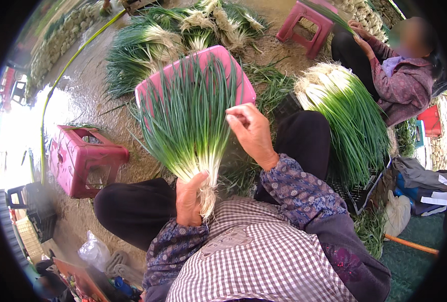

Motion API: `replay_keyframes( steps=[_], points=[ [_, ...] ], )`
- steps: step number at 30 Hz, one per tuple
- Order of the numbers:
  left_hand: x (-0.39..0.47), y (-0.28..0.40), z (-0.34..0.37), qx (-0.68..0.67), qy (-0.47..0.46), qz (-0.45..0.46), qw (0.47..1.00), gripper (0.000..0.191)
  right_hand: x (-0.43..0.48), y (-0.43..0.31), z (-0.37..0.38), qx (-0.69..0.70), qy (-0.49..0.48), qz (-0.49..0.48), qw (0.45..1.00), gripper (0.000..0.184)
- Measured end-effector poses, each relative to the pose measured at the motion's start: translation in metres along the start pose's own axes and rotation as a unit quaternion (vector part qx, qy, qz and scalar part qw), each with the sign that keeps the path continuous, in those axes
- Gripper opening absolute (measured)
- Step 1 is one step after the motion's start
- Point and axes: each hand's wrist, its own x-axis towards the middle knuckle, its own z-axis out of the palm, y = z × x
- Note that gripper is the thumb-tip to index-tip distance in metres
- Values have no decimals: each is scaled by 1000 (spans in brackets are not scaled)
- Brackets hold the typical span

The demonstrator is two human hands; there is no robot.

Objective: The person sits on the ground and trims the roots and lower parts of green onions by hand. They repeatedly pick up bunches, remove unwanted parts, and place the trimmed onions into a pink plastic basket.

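Note:
My left hand (189,198) grips a bunch of green onions (193,128) just above its roots, thumb across the white stems. The bunch fans out away from me, its green leaves lying over a pink plastic stool (246,92). At the right edge of the leaves is my right hand (251,132), raised with its fingers bent; whether it pinches a leaf cannot be told. Close to my right knee, a large pile of green onions (355,124) rests on a black plastic crate (359,202), roots towards the far side.
Root-on bundles of green onions (151,45) lie on the wet ground beyond the stool. Another pink stool (89,162) stands at left, near a yellow hose (53,87). A person (400,83) sits at upper right, holding leaves beside a further pink stool (308,26). Loose leaves (270,85) litter the ground.

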Motion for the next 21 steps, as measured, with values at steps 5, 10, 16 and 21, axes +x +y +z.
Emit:
replay_keyframes(
  steps=[5, 10, 16, 21],
  points=[
    [4, -1, -2, 3, -7, 22, 1000, 43, 59, 13, 17, -206, -47, -94, 973, 14],
    [2, 3, -1, 9, 19, 0, 1000, 39, 98, 28, 23, -301, -67, -96, 946, 28],
    [-4, 6, 6, -8, 24, 9, 1000, 40, 106, 38, 24, -285, -83, -118, 948, 17],
    [-4, 8, 3, 16, 1, 9, 1000, 43, 126, 52, -12, -376, 70, -134, 914, 11]
  ],
)
